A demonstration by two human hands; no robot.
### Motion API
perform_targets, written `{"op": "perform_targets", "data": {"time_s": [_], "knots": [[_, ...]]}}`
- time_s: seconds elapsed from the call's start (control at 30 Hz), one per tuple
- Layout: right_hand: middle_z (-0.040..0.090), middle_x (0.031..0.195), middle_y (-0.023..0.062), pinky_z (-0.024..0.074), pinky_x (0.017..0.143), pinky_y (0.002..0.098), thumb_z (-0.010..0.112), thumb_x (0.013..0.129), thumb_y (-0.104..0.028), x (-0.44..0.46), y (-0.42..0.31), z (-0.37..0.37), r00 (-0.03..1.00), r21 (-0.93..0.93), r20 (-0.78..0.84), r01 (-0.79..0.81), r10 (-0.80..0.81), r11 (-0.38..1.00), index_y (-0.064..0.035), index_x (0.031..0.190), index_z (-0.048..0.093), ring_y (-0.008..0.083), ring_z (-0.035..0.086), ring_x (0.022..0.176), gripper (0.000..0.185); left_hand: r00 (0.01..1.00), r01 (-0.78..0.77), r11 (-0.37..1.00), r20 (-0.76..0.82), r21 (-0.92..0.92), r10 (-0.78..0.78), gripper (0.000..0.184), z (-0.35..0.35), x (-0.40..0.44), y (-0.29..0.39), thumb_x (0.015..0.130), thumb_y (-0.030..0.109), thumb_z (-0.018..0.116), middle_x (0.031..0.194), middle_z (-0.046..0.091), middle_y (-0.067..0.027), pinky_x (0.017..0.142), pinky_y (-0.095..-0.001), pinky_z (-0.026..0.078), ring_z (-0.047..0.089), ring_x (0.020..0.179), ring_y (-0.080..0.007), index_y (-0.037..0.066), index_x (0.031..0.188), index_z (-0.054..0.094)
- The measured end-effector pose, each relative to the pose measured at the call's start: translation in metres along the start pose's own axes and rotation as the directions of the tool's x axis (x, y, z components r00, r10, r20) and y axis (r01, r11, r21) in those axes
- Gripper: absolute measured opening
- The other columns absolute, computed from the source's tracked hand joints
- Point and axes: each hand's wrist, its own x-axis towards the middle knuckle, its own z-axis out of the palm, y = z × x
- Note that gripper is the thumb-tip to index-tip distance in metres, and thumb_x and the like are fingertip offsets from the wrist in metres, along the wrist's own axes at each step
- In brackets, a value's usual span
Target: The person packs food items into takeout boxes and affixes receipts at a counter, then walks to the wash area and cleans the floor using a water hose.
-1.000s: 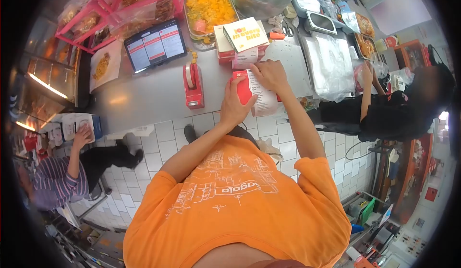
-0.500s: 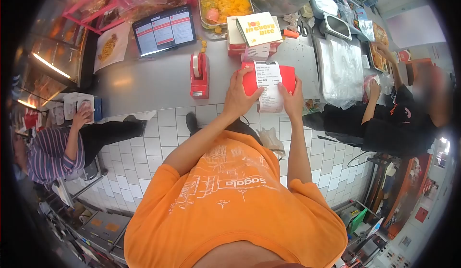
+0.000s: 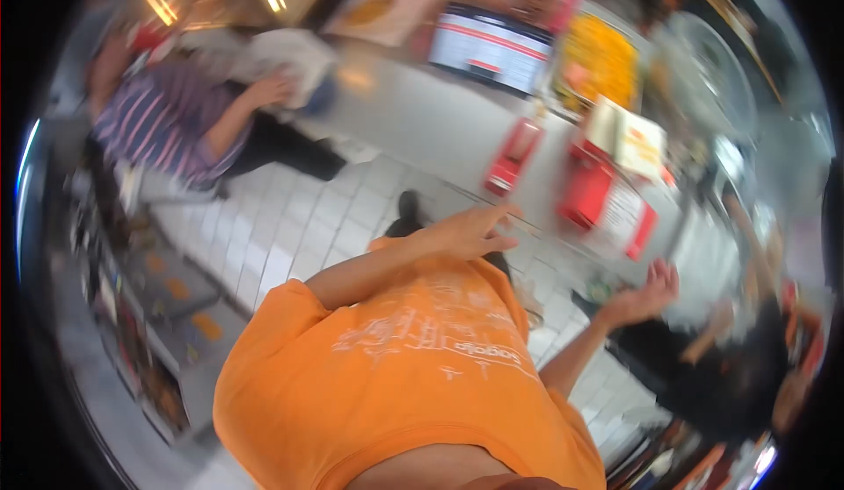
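A red box [image 3: 587,193] with a white printed receipt [image 3: 621,214] on it lies near the counter's front edge. Neither of my hands touches it. My left hand [image 3: 479,231] is in front of the counter, its fingers stretched out and apart, nothing in it. Just beyond that hand stands a red tape dispenser [image 3: 513,158]. Below and right of the red box, my right hand [image 3: 644,297] is raised with loosely bent fingers, also holding nothing. Behind the red box is a stack of boxes with a white printed box [image 3: 640,145] on top. The view is blurred by motion.
A tablet [image 3: 489,49] and a tray of yellow food [image 3: 600,59] stand farther back on the metal counter [image 3: 396,112]. A person in a striped top [image 3: 167,134] is at the left. Another in black [image 3: 734,362] works at the right.
Both hands have let go of the red box and drawn back from it, now wide apart. The box rests on the counter. The view has swung to the left.
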Motion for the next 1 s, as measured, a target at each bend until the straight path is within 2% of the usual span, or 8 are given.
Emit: {"op": "perform_targets", "data": {"time_s": [0.03, 0.17, 0.23, 0.43, 0.7, 0.87, 0.9, 1.0], "knots": [[0.056, 0.111, 0.0174, 0.0469, 0.092, 0.0391, 0.045, 0.101, -0.032, -0.014, -0.007, 0.014, 0.999, 0.300, 0.035, -0.033, 0.023, 0.953, 0.0064, 0.110, 0.053, 0.0244, 0.062, 0.094, 0.041, 0.938, 0.238, 0.968, 0.278, -0.082, -0.207, 0.052, -0.028, -0.022, -0.008, 0.096, 0.039, 0.057, 0.127, 0.059, -0.0193, 0.089, -0.0376, 0.051, 0.063, 0.107, -0.0298, 0.008, 0.136, 0.046], [0.062, 0.090, 0.0121, 0.0511, 0.079, 0.0374, 0.052, 0.099, -0.036, -0.078, -0.082, 0.094, 0.859, 0.483, 0.483, -0.100, -0.170, 0.870, 0.0034, 0.112, 0.054, 0.0203, 0.061, 0.079, 0.042, 0.940, 0.321, 0.932, -0.064, -0.169, -0.336, 0.043, -0.095, -0.083, -0.135, 0.097, 0.033, 0.057, 0.116, 0.066, -0.0155, 0.080, -0.0322, 0.053, 0.066, 0.093, -0.0207, 0.005, 0.129, 0.051], [0.064, 0.087, 0.0113, 0.0516, 0.076, 0.0359, 0.053, 0.098, -0.037, -0.112, -0.125, 0.151, 0.652, 0.316, 0.752, -0.232, -0.094, 0.920, 0.0033, 0.116, 0.053, 0.0203, 0.063, 0.079, 0.044, 0.797, 0.243, 0.857, -0.410, -0.454, -0.443, 0.037, -0.134, -0.109, -0.168, 0.096, 0.033, 0.058, 0.097, 0.070, -0.0133, 0.078, -0.0328, 0.052, 0.067, 0.084, -0.0215, 0.003, 0.117, 0.058], [0.068, 0.106, 0.0192, 0.0513, 0.080, 0.0374, 0.052, 0.099, -0.033, -0.200, -0.159, 0.299, 0.153, -0.276, 0.949, -0.014, 0.274, 0.961, 0.0030, 0.136, 0.041, 0.0279, 0.068, 0.089, 0.053, 0.740, 0.254, 0.821, -0.444, -0.511, -0.505, 0.032, -0.220, -0.147, -0.256, 0.096, 0.029, 0.060, 0.092, 0.068, -0.0061, 0.074, -0.0298, 0.052, 0.064, 0.083, -0.0139, 0.004, 0.116, 0.057], [0.067, 0.101, 0.0155, 0.0516, 0.065, 0.0287, 0.053, 0.100, -0.033, -0.259, -0.084, 0.316, 0.302, -0.345, 0.879, -0.131, 0.369, 0.929, 0.0005, 0.137, 0.040, 0.0162, 0.065, 0.074, 0.052, 0.752, 0.332, 0.828, -0.403, -0.452, -0.522, 0.026, -0.186, -0.170, -0.450, 0.092, 0.021, 0.057, 0.096, 0.064, -0.0076, 0.072, -0.0371, 0.052, 0.063, 0.087, -0.0215, 0.010, 0.115, 0.057], [0.066, 0.094, 0.0133, 0.0531, 0.065, 0.0282, 0.056, 0.098, -0.022, -0.267, -0.075, 0.304, 0.365, -0.276, 0.783, -0.522, 0.504, 0.807, 0.0018, 0.124, 0.048, 0.0169, 0.065, 0.078, 0.036, 0.660, 0.668, 0.598, -0.724, 0.443, -0.200, 0.023, -0.117, -0.302, -0.602, 0.083, 0.014, 0.055, 0.080, 0.066, -0.0100, 0.062, -0.0416, 0.051, 0.066, 0.076, -0.0291, 0.014, 0.105, 0.062], [0.066, 0.094, 0.0133, 0.0531, 0.065, 0.0282, 0.056, 0.098, -0.022, -0.270, -0.068, 0.305, 0.361, -0.260, 0.801, -0.509, 0.477, 0.821, 0.0018, 0.124, 0.048, 0.0169, 0.065, 0.078, 0.036, 0.646, 0.760, 0.580, -0.436, 0.294, -0.626, 0.057, -0.118, -0.335, -0.583, 0.094, 0.049, 0.049, 0.087, 0.070, -0.0236, 0.074, -0.0489, 0.054, 0.069, 0.080, -0.0406, -0.006, 0.097, 0.066], [0.065, 0.087, 0.0117, 0.0515, 0.057, 0.0246, 0.057, 0.097, -0.016, -0.273, -0.053, 0.305, 0.446, -0.132, 0.808, -0.500, 0.385, 0.856, 0.0012, 0.112, 0.051, 0.0149, 0.063, 0.074, 0.024, -0.054, 0.720, 0.058, -0.139, -0.692, -0.989, 0.049, -0.085, -0.402, -0.516, 0.089, 0.041, 0.055, 0.076, 0.070, -0.0223, 0.070, -0.0432, 0.057, 0.071, 0.070, -0.0335, -0.004, 0.075, 0.067]]}}
